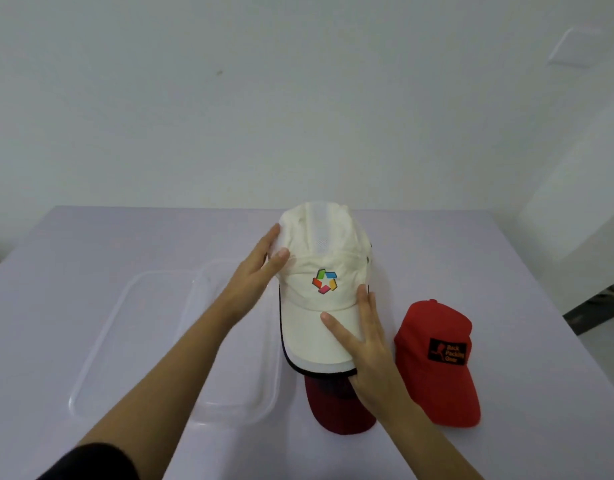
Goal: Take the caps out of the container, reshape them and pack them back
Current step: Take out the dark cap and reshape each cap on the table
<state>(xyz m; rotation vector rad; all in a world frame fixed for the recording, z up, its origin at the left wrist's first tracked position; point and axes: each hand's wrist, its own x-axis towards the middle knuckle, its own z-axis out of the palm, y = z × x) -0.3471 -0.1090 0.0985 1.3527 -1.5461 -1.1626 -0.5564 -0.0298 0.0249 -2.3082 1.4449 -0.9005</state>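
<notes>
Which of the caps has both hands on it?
The cream cap with the multicoloured logo: left hand at crown, right hand on brim. The bright red cap lies apart, the dark red cap beneath.

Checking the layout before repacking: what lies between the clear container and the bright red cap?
The white cap, stacked on a dark red cap, shows there in the head view.

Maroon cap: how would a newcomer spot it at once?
On the lilac table, right of the clear container, find the cream cap with the colourful logo. The maroon cap pokes out beneath its brim, darker than the bright red cap and showing no patch.
</notes>
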